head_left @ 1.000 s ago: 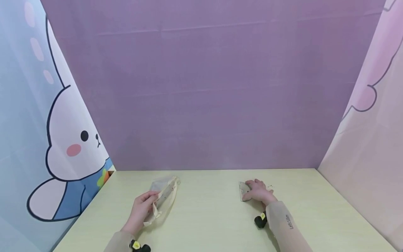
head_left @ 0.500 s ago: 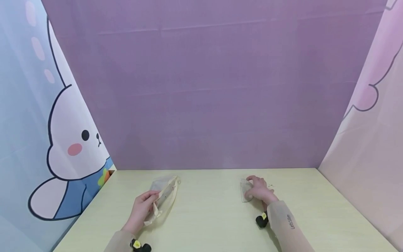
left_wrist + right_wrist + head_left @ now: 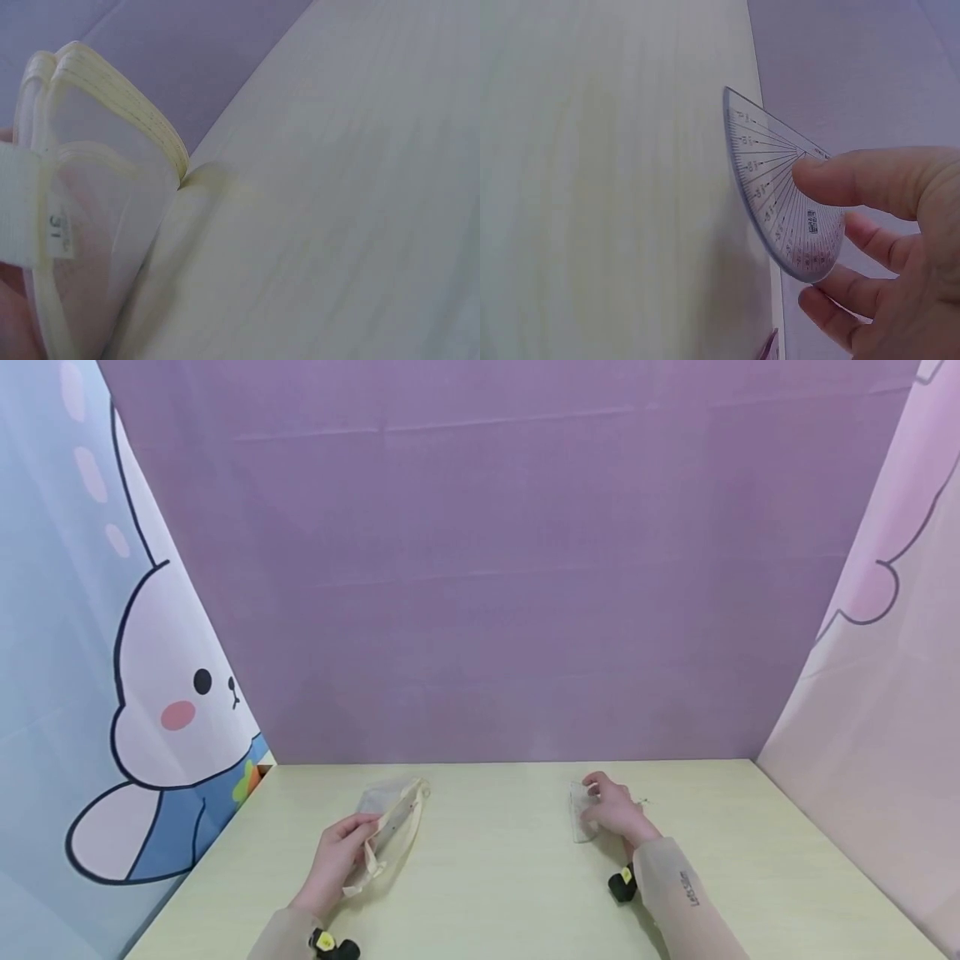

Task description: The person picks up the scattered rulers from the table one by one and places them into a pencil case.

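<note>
In the head view my left hand (image 3: pixel 341 856) pinches a translucent pouch (image 3: pixel 393 818) with cream edging at its near side. The left wrist view shows the pouch (image 3: pixel 97 180) close up, its see-through wall, cream trim and a small printed tag (image 3: pixel 60 232); the fingers are mostly hidden behind it. My right hand (image 3: pixel 618 814) holds a clear plastic protractor (image 3: pixel 581 818) on the right side of the table. Seen from the right wrist, the thumb lies on one face of the protractor (image 3: pixel 769 187) and the fingers are behind it. The protractor is tilted, with dark printed degree marks.
Small dark marks (image 3: pixel 645 802) show on the table just right of the right hand; what they belong to is unclear. A pinkish edge (image 3: pixel 771 346) peeks in at the bottom of the right wrist view. A purple cloth (image 3: pixel 480 568) stands behind the pale table (image 3: pixel 495 877).
The protractor has tilted in the right hand, looking greyer before and clearer now. The right fingers have shifted slightly. The left hand and pouch have barely moved.
</note>
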A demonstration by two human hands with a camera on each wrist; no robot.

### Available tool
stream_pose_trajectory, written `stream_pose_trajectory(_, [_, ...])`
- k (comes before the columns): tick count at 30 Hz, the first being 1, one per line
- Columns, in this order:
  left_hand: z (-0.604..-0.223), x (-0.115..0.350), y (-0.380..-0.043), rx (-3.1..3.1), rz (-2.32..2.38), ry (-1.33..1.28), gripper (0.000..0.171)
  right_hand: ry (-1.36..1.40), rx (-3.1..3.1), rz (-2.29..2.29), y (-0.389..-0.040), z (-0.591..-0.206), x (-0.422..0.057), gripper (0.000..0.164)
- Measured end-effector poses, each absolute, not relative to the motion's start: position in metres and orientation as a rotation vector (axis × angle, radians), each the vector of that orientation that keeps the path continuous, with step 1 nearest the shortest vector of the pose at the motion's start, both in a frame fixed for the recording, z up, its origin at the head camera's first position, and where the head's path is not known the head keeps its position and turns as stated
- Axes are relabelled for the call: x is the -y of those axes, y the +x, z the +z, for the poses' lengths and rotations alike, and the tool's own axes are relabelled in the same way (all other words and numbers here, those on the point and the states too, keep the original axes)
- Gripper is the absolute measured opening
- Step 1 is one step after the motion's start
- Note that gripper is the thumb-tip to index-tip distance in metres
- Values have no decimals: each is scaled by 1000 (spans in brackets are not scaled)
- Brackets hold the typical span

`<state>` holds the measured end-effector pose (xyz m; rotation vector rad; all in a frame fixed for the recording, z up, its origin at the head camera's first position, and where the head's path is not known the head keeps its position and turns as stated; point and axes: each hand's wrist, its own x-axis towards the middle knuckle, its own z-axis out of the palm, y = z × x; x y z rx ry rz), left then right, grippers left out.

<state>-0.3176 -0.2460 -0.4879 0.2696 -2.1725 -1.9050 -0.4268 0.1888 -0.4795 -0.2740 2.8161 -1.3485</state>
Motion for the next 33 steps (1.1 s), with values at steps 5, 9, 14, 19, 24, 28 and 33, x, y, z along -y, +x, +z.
stream_pose_trajectory(5, [-487,245,-318,2181,-1891,282,26,-245,-2658,-1511,-426,-480,-188,55])
stream_pose_trajectory(9, [-487,245,-318,2183,-1891,283,26,-240,-2607,-1582,-426,-480,-187,49])
stream_pose_trajectory(14, [-486,245,-317,2182,-1888,281,27,-228,-2550,-1667,-427,-482,-188,45])
stream_pose_trajectory(19, [-486,244,-317,2166,-1895,275,27,-172,-2454,-1795,-428,-482,-189,47])
stream_pose_trajectory(24, [-487,246,-317,2159,-1917,276,28,-157,-2388,-1878,-429,-482,-191,39])
stream_pose_trajectory(28, [-486,246,-318,2147,-1946,280,29,-140,-2337,-1912,-430,-481,-194,38])
stream_pose_trajectory(33, [-485,246,-318,2167,-1920,269,30,-128,-2272,-1957,-431,-481,-196,38])
